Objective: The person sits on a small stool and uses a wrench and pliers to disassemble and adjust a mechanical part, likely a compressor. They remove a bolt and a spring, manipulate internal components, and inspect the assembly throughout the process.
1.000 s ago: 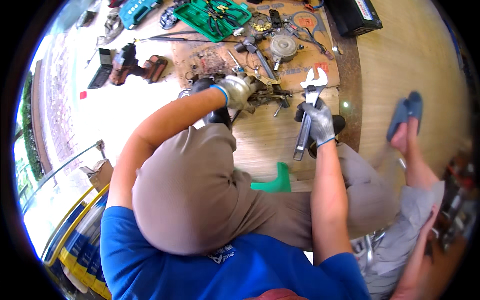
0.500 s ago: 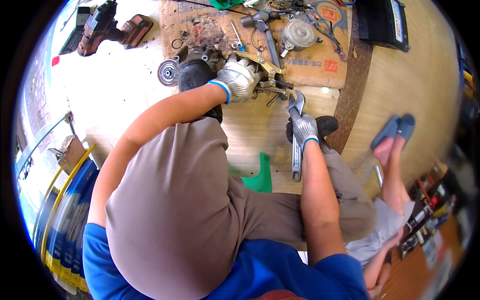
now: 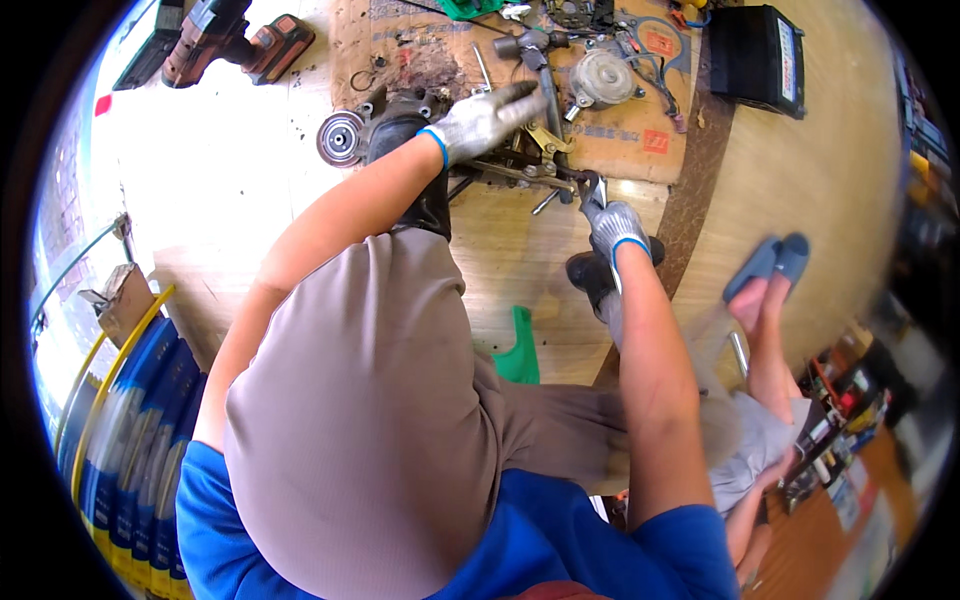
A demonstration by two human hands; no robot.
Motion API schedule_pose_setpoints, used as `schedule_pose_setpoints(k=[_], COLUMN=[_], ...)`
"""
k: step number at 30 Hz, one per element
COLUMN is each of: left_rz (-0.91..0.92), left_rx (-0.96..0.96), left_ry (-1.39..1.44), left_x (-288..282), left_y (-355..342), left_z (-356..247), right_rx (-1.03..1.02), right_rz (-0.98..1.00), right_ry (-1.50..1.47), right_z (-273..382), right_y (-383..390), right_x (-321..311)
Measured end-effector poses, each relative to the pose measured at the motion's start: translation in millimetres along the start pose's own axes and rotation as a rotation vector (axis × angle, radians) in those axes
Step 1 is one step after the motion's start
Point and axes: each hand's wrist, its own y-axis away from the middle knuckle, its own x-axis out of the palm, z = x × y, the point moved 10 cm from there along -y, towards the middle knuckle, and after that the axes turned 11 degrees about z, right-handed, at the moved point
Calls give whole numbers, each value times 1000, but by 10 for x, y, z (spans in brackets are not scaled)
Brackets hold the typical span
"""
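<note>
My left hand, in a silver-grey glove, stretches its fingers out over a greasy metal assembly with a round pulley. Nothing shows in that hand. A brass-coloured bracket lies just beyond its fingertips. My gloved right hand is closed on an adjustable wrench. The wrench's head is at the right end of a metal bar; whether its jaws grip the bar I cannot tell. Hand and forearm hide most of the handle. My left shoe presses against the assembly.
Stained cardboard carries a hammer, a round silver cover and wiring. A cordless power tool stands far left, a black battery far right. A green plastic piece lies between my legs. Another person's slippered feet are at right.
My left hand has come off the brass-coloured bracket and straightened its fingers. The wrench has turned in my right hand, so its handle now lies mostly hidden.
</note>
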Motion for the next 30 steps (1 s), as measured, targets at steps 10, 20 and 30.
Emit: schedule_pose_setpoints(k=[10, 20, 30], left_rz=[-281, 60, 334], left_rx=[-46, 114, -101], left_ry=[-79, -556, -412], left_x=[-100, 617, 690], left_y=[73, 146, -37], left_z=[319, -565, -429], right_rx=[200, 49, -48], right_rz=[-207, 360, 295], right_ry=[-423, -1455, -1737], right_z=[5, 397, 455], right_y=[249, 980, 708], right_x=[-120, 563, 1159])
